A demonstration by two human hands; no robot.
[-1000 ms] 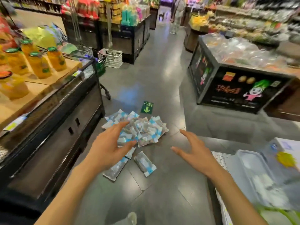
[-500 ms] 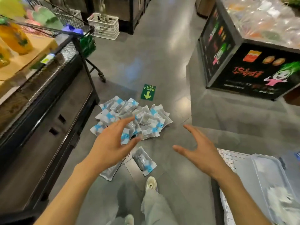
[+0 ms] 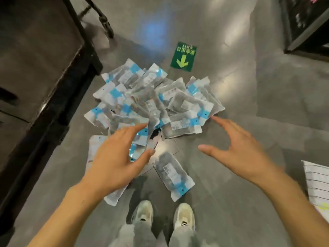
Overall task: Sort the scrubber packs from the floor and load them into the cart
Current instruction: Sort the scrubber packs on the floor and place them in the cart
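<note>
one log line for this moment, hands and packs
phase: reaching | left hand: open, above scrubber packs | right hand: open, beside pile | single pack: apart, near shoes | loaded: none seen

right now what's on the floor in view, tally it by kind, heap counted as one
heap of scrubber packs: 1
single scrubber pack lying apart: 1
pack under the left hand: 1
green arrow floor sticker: 1
shoes: 2
Total: 6
The packs in the heap overlap too much to count.
</note>
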